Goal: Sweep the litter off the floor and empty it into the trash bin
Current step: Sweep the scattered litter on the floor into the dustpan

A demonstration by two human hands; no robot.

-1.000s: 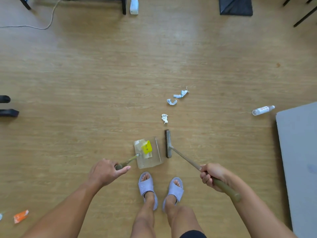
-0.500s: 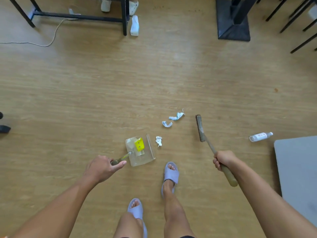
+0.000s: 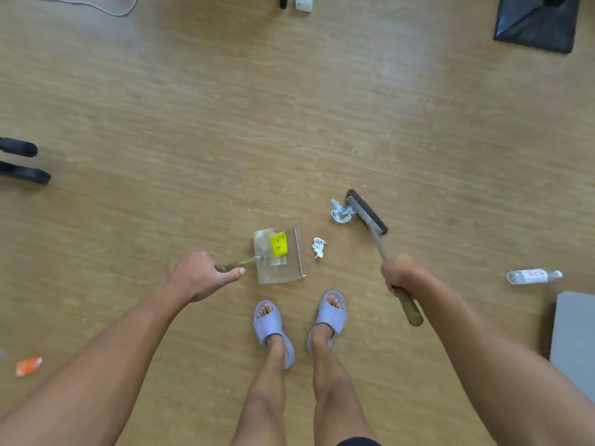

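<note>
My left hand (image 3: 201, 277) grips the handle of a clear dustpan (image 3: 291, 272) that rests flat on the wooden floor in front of my feet. A yellow piece of litter (image 3: 278, 244) lies inside it. My right hand (image 3: 399, 274) grips the broom handle; the broom head (image 3: 367, 211) sits on the floor to the right, touching a crumpled white-blue paper (image 3: 339, 213). A small white paper ball (image 3: 318, 247) lies just right of the dustpan's lip.
A plastic bottle (image 3: 533, 276) lies at the right, near a grey mat (image 3: 576, 342). An orange wrapper (image 3: 29, 366) is at the lower left. Black furniture feet (image 3: 24, 162) stand at the left, a black base (image 3: 537, 22) at top right, a cable (image 3: 106, 8) at top left.
The broom head has come down behind the two crumpled papers and pushed them together toward the dustpan. My feet now stand side by side. The dustpan stayed on the floor.
</note>
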